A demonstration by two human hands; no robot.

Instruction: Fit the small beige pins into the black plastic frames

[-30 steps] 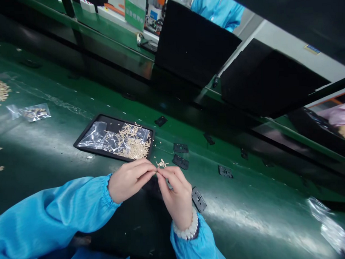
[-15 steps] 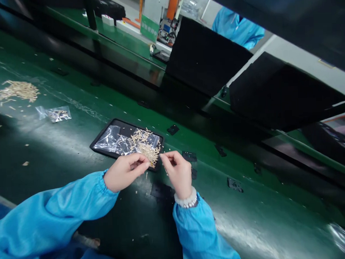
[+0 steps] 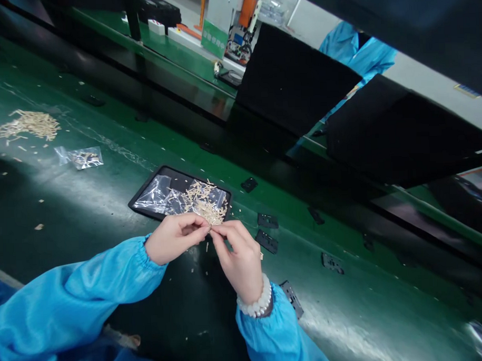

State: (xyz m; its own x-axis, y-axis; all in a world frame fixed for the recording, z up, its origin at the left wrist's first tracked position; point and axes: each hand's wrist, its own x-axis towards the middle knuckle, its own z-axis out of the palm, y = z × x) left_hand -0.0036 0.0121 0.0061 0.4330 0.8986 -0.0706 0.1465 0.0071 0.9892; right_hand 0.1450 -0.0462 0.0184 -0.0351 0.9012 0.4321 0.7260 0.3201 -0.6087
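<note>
My left hand (image 3: 177, 237) pinches something too small to make out, just in front of a black tray (image 3: 146, 213). The fingertips of my right hand (image 3: 239, 257) meet those of the left, also pinched, and what lies between them is hidden. In the tray, small pale strips (image 3: 204, 198) are heaped over clear plastic bags (image 3: 154, 195). Flat black parts (image 3: 267, 220) lie to the right of the tray, one of them partly covered by my right sleeve.
At the left are a pile of pale strips (image 3: 35, 124) and a clear bag with small pieces (image 3: 86, 158). More black parts (image 3: 333, 262) are spread along the green table (image 3: 120, 248). Dark panels (image 3: 296, 78) stand behind, with a person in blue (image 3: 359, 52) beyond.
My right hand has moved left, so its fingertips now meet the left ones. A black part beside my right sleeve has come into view. The person beyond the panels has shifted.
</note>
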